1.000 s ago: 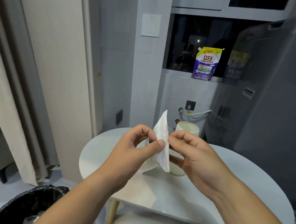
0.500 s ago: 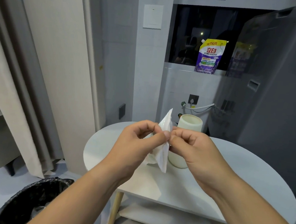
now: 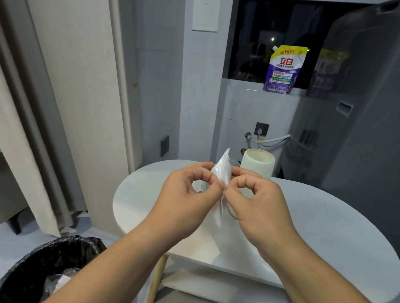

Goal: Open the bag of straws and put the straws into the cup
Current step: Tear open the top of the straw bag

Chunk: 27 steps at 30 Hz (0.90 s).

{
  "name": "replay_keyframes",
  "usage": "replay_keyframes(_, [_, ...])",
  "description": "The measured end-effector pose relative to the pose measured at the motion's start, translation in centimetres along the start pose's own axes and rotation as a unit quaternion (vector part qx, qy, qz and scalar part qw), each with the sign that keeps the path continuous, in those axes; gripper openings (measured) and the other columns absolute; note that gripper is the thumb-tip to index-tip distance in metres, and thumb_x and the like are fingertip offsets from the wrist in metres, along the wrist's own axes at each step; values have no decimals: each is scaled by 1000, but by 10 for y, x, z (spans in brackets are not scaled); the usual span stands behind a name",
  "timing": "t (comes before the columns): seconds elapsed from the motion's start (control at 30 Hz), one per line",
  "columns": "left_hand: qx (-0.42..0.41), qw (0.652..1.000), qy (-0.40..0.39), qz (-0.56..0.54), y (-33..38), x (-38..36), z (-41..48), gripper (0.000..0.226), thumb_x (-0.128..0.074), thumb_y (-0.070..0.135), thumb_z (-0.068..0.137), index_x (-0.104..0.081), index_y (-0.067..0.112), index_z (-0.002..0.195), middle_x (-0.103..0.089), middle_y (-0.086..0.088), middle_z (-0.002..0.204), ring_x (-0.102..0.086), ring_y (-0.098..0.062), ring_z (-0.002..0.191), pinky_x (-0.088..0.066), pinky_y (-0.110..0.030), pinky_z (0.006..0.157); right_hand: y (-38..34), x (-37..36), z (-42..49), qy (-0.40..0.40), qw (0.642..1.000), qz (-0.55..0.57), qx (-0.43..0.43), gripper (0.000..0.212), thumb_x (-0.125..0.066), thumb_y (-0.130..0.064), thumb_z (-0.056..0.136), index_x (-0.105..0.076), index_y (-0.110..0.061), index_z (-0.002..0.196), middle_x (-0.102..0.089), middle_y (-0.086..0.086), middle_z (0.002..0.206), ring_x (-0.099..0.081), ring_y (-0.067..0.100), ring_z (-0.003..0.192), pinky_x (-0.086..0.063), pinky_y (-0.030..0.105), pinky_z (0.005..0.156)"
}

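Since the bag [image 3: 222, 173] is not yet visibly open, the step in hand looks to be parting it. It hangs upright in the air over the bench [image 3: 330, 229], just in front of the cup [image 3: 257, 163], which stands near the bench's far edge. The left hand [image 3: 186, 197] pinches one side of the bag between thumb and forefinger, the other fingers curled. The right hand [image 3: 259, 206] pinches the other side likewise, and the two thumbs almost touch. To do it well, the person should hold both pinches close together at one spot, so the pull falls on a short stretch of film. The hands should draw apart steadily, not with a jerk, lest straws spill toward the bin [image 3: 35, 270] on the floor off the bench's left edge. Whether a notch lies there cannot be told, and the straws themselves do not show.
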<state>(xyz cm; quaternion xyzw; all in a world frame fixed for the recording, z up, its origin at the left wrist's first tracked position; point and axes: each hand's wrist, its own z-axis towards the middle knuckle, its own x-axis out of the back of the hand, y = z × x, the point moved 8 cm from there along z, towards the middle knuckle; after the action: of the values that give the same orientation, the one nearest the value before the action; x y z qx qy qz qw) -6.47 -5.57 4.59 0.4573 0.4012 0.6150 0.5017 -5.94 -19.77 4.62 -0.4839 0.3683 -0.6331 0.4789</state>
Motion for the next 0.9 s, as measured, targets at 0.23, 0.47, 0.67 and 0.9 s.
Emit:
replay_keyframes(0.23, [30,999,22,-28,-7,16,5,21,-72,25,88,-73,20,68,-73,15,119,-66,0,110,-54,-39,101,21,20,14,33,997,48,-45,17,-64,-12,88,-76,-8,77,-73,-15,114,-69,15,104,-57,42,92])
replay_keyframes(0.47, [8,1000,29,-3,-9,9,2,17,-75,20,86,-75,15,70,-72,20,112,-59,15,112,-47,-21,98,12,10,4,33,999,11,27,15,-73,-35,87,-64,-27,96,-69,-13,114,-62,7,115,-56,45,94])
replay_keyframes(0.67, [-1,999,36,38,-16,6,4,15,-76,22,83,-74,17,69,-69,20,118,-52,23,111,-35,8,73,16,11,10,27,999,25,11,27,-58,-21,99,-60,-42,115,-67,-9,124,-68,13,109,-62,40,82])
replay_keyframes(0.9, [58,994,72,-54,-28,6,1,25,-70,42,90,-68,17,89,-71,16,89,-66,-5,96,-55,-42,99,24,34,13,104,993,60,-24,22,-55,-10,100,-72,-20,92,-77,-1,80,-75,16,75,-62,34,59])
